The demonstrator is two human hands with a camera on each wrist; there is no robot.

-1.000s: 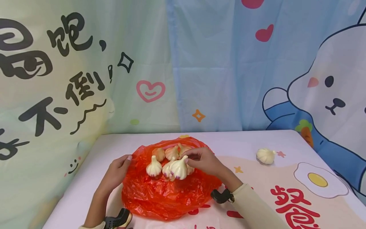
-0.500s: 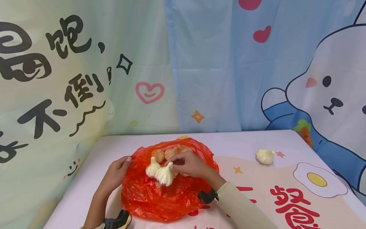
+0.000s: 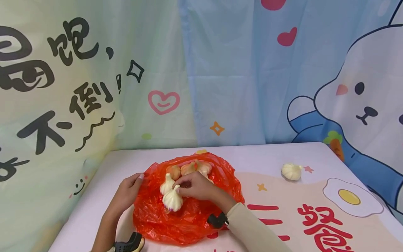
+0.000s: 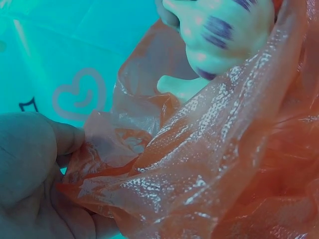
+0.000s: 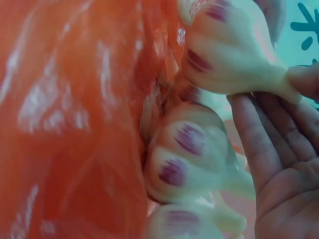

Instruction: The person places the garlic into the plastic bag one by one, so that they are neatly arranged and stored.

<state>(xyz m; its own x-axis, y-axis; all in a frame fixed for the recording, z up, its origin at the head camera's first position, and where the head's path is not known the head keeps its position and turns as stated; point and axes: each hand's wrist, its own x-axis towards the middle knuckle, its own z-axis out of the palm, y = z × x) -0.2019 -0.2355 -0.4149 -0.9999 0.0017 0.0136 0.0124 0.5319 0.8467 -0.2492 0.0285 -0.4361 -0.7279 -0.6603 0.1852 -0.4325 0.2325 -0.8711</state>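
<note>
A crinkled red plastic bag (image 3: 176,229) lies spread with its mouth open, several white garlic bulbs in it. My left hand (image 3: 127,190) pinches the bag's left edge between thumb and fingers, as the left wrist view also shows. With my right hand (image 3: 198,187) I pinch one garlic bulb (image 3: 172,200) by its stem, over the front left of the bag's mouth. Purple streaks mark its base in the right wrist view. Just behind it sits another garlic bulb (image 3: 167,184). More bulbs, such as this garlic bulb (image 3: 204,168), lie farther back, partly hidden by my right hand.
A single garlic bulb (image 3: 291,172) lies apart on the table (image 3: 252,157) at the right. The tabletop carries a printed fried egg (image 3: 351,197) and red characters. A printed curtain (image 3: 226,70) hangs behind the table's back edge.
My right hand has carried the pinched garlic bulb left and slightly toward me across the bag's mouth, uncovering bulbs at the back right. My left hand keeps its hold on the bag's edge.
</note>
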